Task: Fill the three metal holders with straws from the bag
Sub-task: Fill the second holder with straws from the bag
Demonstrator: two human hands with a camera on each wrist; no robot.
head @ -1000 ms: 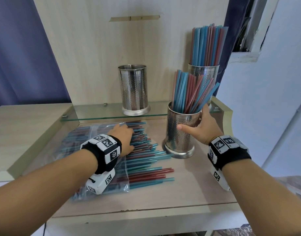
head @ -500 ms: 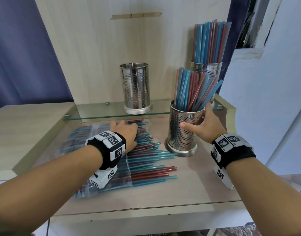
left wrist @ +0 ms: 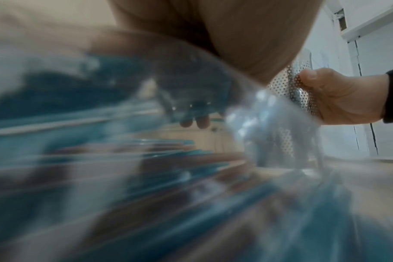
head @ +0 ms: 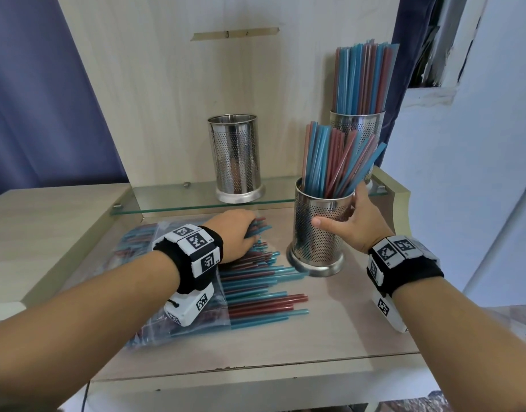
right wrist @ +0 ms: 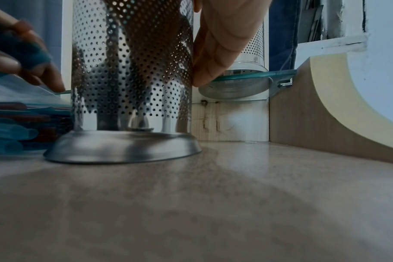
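Observation:
My right hand (head: 349,217) grips the perforated metal holder (head: 318,233) standing on the desk, thumb in front and fingers behind; it is partly filled with leaning blue and red straws (head: 333,162). In the right wrist view the same holder (right wrist: 132,70) stands flat on its base. My left hand (head: 242,231) lies on the open end of the clear bag (head: 166,263), its fingers curled round a few blue straws (right wrist: 22,51). An empty holder (head: 235,156) stands on the glass shelf (head: 172,200). A full holder (head: 357,129) stands at the shelf's right end.
Loose red and blue straws (head: 264,295) spill from the bag toward the held holder's base. A wooden back panel (head: 226,84) rises behind the shelf. A raised curved side board (right wrist: 325,106) borders the desk on the right. The left wrist view is blurred by bag plastic.
My left hand has slid forward along the straws toward the shelf and curled its fingers round a few. My right hand keeps its grip on the holder, which stays in place.

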